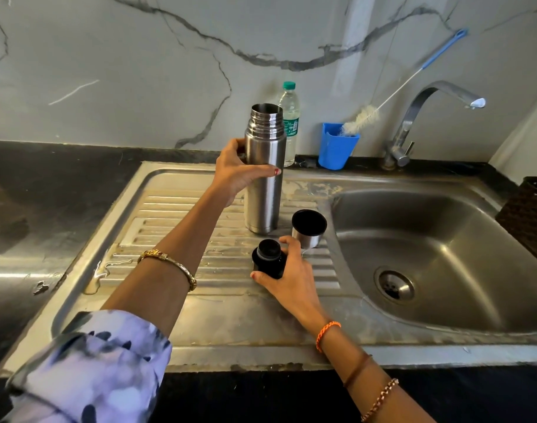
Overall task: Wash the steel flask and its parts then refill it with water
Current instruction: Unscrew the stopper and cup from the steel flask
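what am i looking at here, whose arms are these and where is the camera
There is no machine: this is one picture from a camera worn on a person's head, looking down at their own two bare hands over a steel kitchen sink.

The left hand grips a tall open steel flask standing upright on the ribbed draining board. The right hand holds the flask's black stopper. Beside it stands the small steel cup lid, open side up.

Against the marble wall stand a clear plastic water bottle with a green cap, a blue plastic holder with a long bottle brush, and a curved steel tap.
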